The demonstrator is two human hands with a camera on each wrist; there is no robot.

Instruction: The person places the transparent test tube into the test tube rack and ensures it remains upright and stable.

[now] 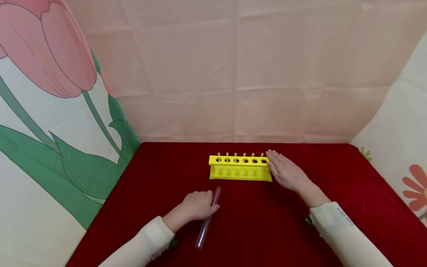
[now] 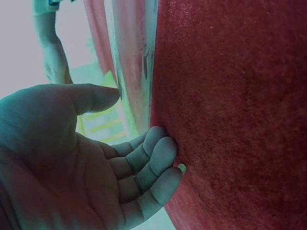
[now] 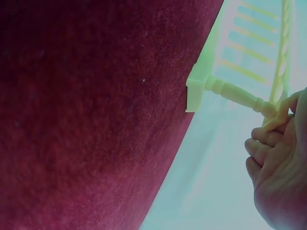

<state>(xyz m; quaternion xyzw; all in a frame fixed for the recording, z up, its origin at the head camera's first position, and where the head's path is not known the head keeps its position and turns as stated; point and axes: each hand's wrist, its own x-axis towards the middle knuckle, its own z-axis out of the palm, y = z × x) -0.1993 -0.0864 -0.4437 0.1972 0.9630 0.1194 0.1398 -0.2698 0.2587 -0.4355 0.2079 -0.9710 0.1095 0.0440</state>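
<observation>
A clear test tube lies on the red cloth, pointing away from me. My left hand rests over its upper half. In the left wrist view the thumb presses one side of the tube and the curled fingers meet the other side against the cloth. A yellow test tube rack with an empty row of holes stands further back. My right hand lies on its right end, fingers laid over the top plate. In the right wrist view its fingers touch the rack near a corner post.
The red cloth covers the whole table, whose front corners fall away left and right. A pink fabric backdrop hangs behind it, with flower-printed cloth on the left and on the right.
</observation>
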